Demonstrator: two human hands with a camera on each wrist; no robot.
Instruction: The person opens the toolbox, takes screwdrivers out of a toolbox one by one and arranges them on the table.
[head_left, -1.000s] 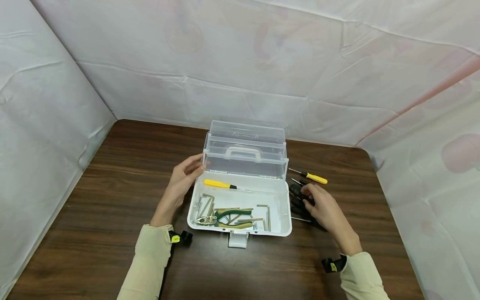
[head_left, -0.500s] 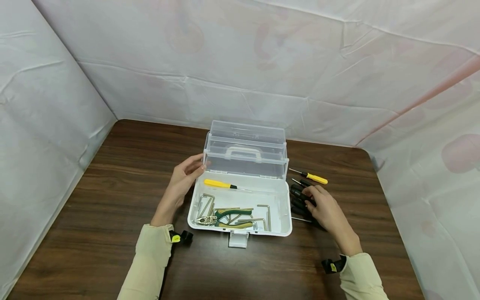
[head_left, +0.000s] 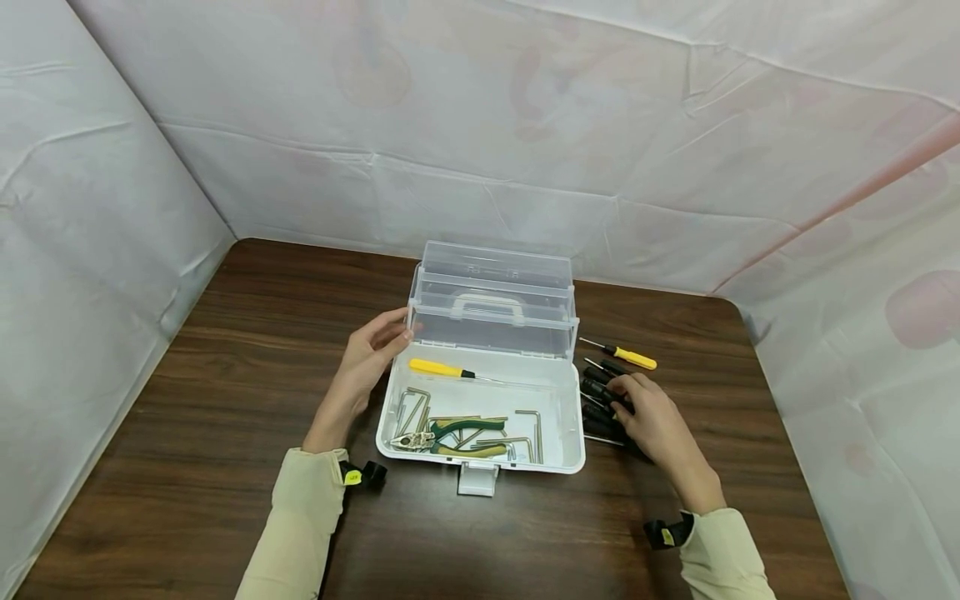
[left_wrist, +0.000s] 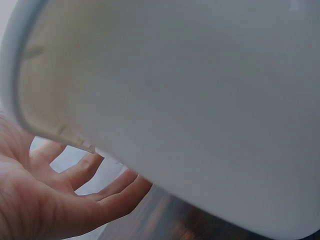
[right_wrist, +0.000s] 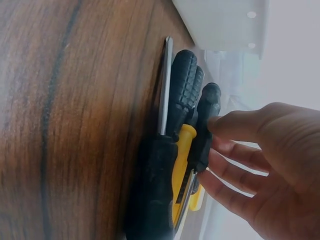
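Observation:
A white toolbox [head_left: 555, 392] stands with its clear lid [head_left: 491, 329] raised. My left hand [head_left: 365, 358] rests at its back left corner, fingers loosely bent; in the left wrist view the box wall [left_wrist: 190, 100] covers part of those fingers. On the right, my right hand [head_left: 651, 417] pinches a black-handled screwdriver [right_wrist: 203, 135] between thumb and fingers, over a pile of others. Beside it in the right wrist view lie another black screwdriver [right_wrist: 155, 175] with a steel shaft and a yellow handle [right_wrist: 182, 155]. Inside the box are a yellow screwdriver [head_left: 435, 367], green-handled pliers [head_left: 468, 425] and several hex keys [head_left: 536, 429].
A yellow screwdriver [head_left: 633, 357] lies on the dark wooden table [head_left: 225, 392], behind the pile. The box's front latch [head_left: 477, 480] hangs open towards me. Pale sheeting [head_left: 480, 125] walls the table at the back and both sides.
The pinched screwdriver has shifted slightly in my right hand, and a steel shaft now shows below its handle. My left hand and the box stay where they were.

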